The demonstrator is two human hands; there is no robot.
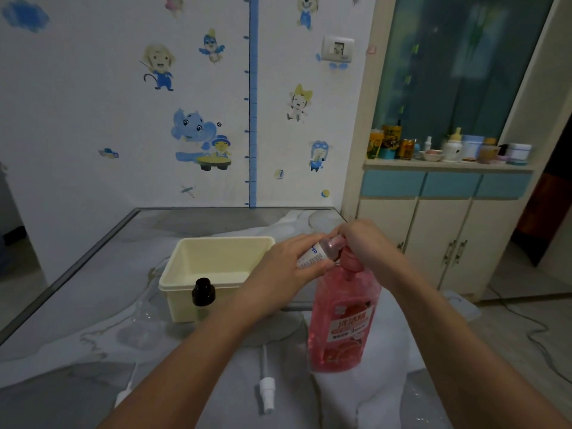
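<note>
Two tight grips: left hand (278, 269) round small bottle (318, 254); right hand (363, 243) round pump (349, 261) of pink "3"-labelled bottle (340, 323)

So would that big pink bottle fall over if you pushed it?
Probably not easily: the pink bottle looks nearly full of liquid, so it is likely heavy and steady. It is tall, though, so a shove near the pump, where the right hand holds it, might tip it. Its smooth plastic could be slippery if wet.
</note>
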